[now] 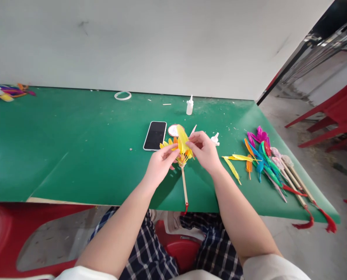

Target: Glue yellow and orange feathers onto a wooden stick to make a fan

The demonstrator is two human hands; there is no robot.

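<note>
Between my hands is a feather fan (184,165) with yellow and orange feathers on a pale wooden handle, a red tassel hanging at its lower end. My left hand (163,160) pinches the feathers on the fan's left side. With thumb and fingers closed, my right hand (202,148) grips a broad yellow feather (182,137) that stands up at the fan's front. Just behind the fan lies a round white lid or dish (175,130), partly covered. Several loose yellow feathers (233,168) rest on the table to the right of my right hand.
On the green table (88,136) lie a phone (156,135), a small white bottle (190,105), another white nozzle bottle (215,139) and a white ring (122,95). Coloured feathers (262,159) and tasselled sticks (300,190) are at the right. A wall (132,46) rises behind.
</note>
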